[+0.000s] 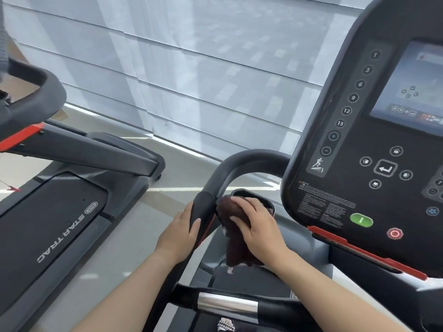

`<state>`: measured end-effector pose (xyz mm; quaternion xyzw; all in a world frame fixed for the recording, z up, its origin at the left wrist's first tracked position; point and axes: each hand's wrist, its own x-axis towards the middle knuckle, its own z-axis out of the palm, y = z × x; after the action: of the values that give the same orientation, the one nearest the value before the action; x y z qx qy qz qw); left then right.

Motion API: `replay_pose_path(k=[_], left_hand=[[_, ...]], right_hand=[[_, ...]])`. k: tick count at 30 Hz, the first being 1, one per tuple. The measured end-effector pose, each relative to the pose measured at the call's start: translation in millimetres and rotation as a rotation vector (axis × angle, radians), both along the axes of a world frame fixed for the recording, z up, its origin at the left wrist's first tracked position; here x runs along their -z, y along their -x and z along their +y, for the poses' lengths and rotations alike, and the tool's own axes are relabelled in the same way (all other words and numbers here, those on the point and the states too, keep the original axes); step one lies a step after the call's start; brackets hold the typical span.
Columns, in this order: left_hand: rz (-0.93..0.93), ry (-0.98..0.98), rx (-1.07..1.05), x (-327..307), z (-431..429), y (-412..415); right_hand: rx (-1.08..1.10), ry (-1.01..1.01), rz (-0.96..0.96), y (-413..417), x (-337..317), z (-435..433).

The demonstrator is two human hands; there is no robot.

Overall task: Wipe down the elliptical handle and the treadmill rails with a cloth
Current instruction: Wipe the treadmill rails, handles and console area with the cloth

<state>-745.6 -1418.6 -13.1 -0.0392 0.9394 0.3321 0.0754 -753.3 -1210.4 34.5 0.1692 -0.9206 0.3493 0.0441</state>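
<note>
A black curved treadmill rail (pixel 239 164) arches from the console down towards me at centre. My left hand (pixel 179 236) is wrapped around the rail's padded grip from the left side. My right hand (pixel 256 226) presses a dark brown cloth (pixel 233 250) against the inner side of that rail, beside a cup holder. The cloth hangs down below my palm. A front crossbar with a chrome sensor section (pixel 227 304) runs across the bottom of the view.
The treadmill console (pixel 374 144) with screen, number keys, a green start and a red stop button fills the right. A second treadmill (pixel 60 212) marked STAR TRAC stands at the left. Window blinds (pixel 191 68) lie ahead, with grey floor between the machines.
</note>
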Motion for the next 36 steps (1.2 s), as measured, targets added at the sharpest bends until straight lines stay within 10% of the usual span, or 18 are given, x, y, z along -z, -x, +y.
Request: replay_pose_path(k=[16, 36], left_hand=[[-0.105, 0.095, -0.379, -6.8, -67.3, -186.2], [-0.053, 0.101, -0.382, 3.4, -121.7, -342.6]], right_hand=[[-0.622, -0.229, 0.117, -34.2, 23.6, -131.3], [-0.333, -0.197, 0.144, -175.2, 25.3, -195.7]])
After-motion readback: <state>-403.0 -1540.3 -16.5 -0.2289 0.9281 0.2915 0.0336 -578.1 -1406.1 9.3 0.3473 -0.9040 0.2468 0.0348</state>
